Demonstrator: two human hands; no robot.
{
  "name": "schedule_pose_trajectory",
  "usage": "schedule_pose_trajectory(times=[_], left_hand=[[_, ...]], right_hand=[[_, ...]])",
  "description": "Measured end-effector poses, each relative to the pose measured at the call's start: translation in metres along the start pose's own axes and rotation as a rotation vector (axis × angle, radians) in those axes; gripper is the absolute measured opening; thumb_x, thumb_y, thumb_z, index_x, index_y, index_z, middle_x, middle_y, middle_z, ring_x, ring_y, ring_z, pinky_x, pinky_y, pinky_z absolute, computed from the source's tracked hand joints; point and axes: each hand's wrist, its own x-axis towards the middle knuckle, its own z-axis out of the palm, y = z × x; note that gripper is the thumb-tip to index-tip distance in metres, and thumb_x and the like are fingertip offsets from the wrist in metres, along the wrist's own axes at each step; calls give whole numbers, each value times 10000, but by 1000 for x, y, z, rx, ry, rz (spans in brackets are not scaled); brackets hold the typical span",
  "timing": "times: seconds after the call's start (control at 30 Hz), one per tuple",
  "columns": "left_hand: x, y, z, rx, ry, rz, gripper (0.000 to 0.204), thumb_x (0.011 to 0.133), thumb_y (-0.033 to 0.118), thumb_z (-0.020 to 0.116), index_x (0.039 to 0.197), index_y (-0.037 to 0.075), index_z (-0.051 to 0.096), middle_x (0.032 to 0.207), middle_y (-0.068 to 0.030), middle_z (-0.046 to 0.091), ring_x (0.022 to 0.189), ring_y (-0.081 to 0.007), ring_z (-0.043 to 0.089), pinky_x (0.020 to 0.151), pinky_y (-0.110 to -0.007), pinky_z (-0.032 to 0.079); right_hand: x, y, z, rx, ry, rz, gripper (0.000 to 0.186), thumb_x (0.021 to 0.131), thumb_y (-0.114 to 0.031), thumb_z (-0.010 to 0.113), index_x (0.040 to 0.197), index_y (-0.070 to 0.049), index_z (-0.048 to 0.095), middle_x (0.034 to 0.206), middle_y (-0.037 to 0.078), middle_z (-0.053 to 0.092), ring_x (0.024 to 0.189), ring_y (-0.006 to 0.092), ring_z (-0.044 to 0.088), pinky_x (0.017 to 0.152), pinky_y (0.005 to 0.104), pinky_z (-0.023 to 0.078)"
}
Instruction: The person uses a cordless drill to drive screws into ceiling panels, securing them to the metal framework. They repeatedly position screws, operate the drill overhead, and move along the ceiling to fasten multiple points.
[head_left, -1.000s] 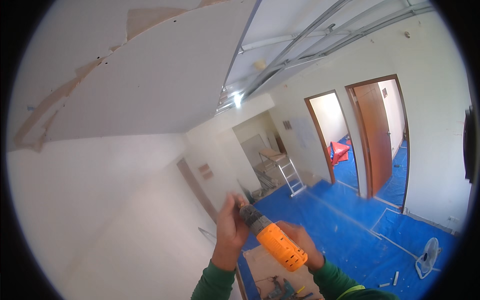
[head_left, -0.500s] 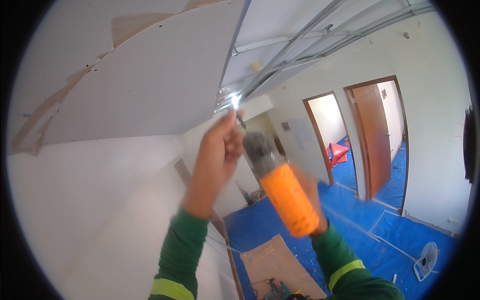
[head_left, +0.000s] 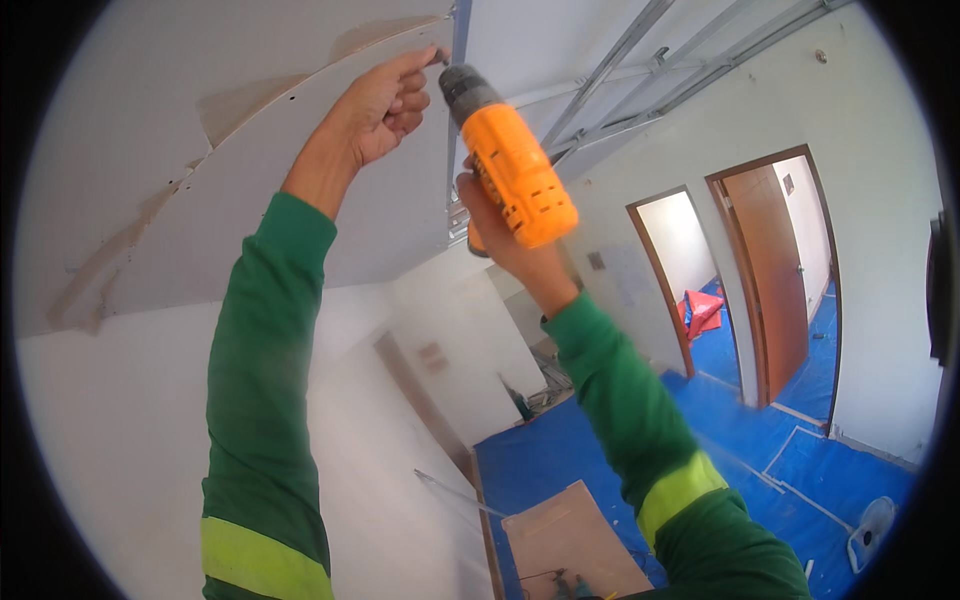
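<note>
Both my arms reach up toward a white ceiling board (head_left: 260,220), which has a pale brown torn strip along a seam. My right hand (head_left: 505,240) grips an orange and black cordless drill (head_left: 515,170) by its handle, with the chuck pointing up at the board's right edge. My left hand (head_left: 385,115) is closed at the drill's front, thumb and forefinger pinched at a small dark piece by the bit, too small to make out.
Metal ceiling framing (head_left: 625,50) runs to the right. Below are two doorways, one with a wooden door (head_left: 775,280), blue floor sheeting (head_left: 540,440), a tan board (head_left: 565,535) with tools on it, a metal strip by the left wall and a white fan (head_left: 870,530).
Both hands have risen with the drill, from low in the view to the board's edge near the top. The drill now points up, and more of my sleeves shows.
</note>
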Motion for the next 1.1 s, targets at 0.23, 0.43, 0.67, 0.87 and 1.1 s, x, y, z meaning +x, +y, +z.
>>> schedule_pose_trajectory(times=[0.23, 0.43, 0.67, 0.87, 1.1], left_hand=[[-42, -66, -14, -82, 123, -221, 276, 1109, 327, 670, 1254, 94, 702, 632, 134, 345, 524, 16, 324, 432, -173, 244], [-64, -96, -9, -34, 159, -267, 309, 1093, 334, 692, 1268, 80, 711, 633, 132, 333, 531, 13, 317, 447, -176, 244], [-62, -71, -3, 176, 204, -201, 370, 1104, 362, 662, 1313, 63, 722, 673, 132, 311, 555, 1, 295, 502, -193, 234], [-27, 3, -2, 401, 140, -20, 379, 1100, 372, 674, 1310, 66, 747, 681, 132, 303, 555, 7, 301, 496, -176, 238], [6, 43, -15, 423, 98, 71, 345, 1102, 338, 686, 1289, 53, 744, 661, 128, 324, 540, 17, 318, 465, -151, 241]], right_hand=[[-58, -16, -9, 29, -17, 152, 206, 980, -136, 809, 1147, -37, 741, 893, 35, 750, 780, 145, 719, 725, 300, 568], [-94, -2, -26, -34, -130, 163, 279, 917, -34, 803, 1158, 21, 674, 1066, 125, 711, 827, 301, 748, 746, 340, 587], [-86, 11, -12, 51, -139, 213, 210, 966, -76, 780, 1146, -11, 694, 940, 95, 733, 793, 243, 731, 715, 337, 573], [-25, 18, 11, 248, -34, 179, 143, 1014, -126, 764, 1106, -29, 714, 874, 36, 702, 753, 145, 673, 697, 306, 549], [33, 16, 23, 129, 21, -44, 111, 1015, -114, 743, 1071, -32, 695, 829, -17, 661, 726, 79, 626, 680, 270, 528]])
